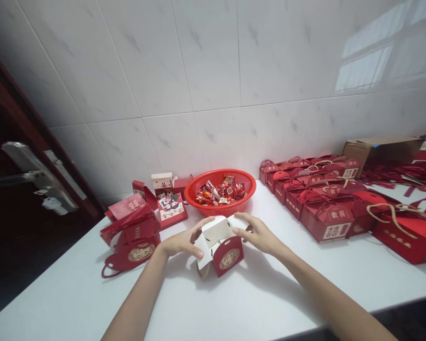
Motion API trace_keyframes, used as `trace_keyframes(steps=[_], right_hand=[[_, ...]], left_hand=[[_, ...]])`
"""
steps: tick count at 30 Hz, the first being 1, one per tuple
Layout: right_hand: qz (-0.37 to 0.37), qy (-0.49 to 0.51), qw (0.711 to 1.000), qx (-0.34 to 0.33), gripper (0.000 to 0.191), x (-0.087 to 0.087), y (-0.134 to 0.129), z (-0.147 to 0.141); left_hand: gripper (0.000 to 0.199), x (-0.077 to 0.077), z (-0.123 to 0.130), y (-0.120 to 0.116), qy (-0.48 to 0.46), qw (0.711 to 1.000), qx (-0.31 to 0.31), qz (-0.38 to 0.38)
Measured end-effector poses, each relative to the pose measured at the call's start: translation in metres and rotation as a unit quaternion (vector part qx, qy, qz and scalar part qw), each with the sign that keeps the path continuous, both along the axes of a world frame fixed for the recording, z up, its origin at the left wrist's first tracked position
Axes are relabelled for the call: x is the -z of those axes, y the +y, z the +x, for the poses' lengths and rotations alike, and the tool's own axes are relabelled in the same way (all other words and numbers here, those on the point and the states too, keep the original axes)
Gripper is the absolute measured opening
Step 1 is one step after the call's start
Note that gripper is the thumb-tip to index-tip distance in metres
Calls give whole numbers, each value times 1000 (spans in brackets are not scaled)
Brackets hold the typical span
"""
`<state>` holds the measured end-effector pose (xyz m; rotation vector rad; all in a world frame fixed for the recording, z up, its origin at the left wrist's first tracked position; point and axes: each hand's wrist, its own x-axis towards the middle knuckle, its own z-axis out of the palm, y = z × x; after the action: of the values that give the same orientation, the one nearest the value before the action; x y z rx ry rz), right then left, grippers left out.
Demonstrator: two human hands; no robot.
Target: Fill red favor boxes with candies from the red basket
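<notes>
A small red candy box (230,256) with a gold round print stands on the white table, its top flaps spread and its white inside showing. My left hand (184,242) grips the flap on the left side, thumb on the white face. On the right, my right hand (257,232) pinches the opposite flap between thumb and fingers. A rope handle (203,271) hangs at the box's lower left. Just behind it sits a red plastic basket (250,182) holding wrapped candies (222,192).
Several closed red gift boxes (324,218) stand in rows at the right, with a cardboard carton (358,154) behind. To the left are folded red boxes (137,237) and small printed packs (171,208). A tiled wall (216,71) backs the table (184,312); a dark door (21,213) is far left.
</notes>
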<state>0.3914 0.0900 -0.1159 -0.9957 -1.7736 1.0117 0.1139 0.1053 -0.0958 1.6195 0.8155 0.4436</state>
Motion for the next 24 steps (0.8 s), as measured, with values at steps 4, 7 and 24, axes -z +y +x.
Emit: trace_keyframes(steps=[4,7,24], right_hand=[[-43,-1,998,-45,59,1,3,14],[-38,-1,998,-54,58,2,6,25],[-12,98,994,55,54,1,0,35]], left_hand=[[117,8,10,3,-17,1000,-23,-3],[110,9,17,5,-36,998,-46,13],[48,-103,21,101,305,892,-173,284]])
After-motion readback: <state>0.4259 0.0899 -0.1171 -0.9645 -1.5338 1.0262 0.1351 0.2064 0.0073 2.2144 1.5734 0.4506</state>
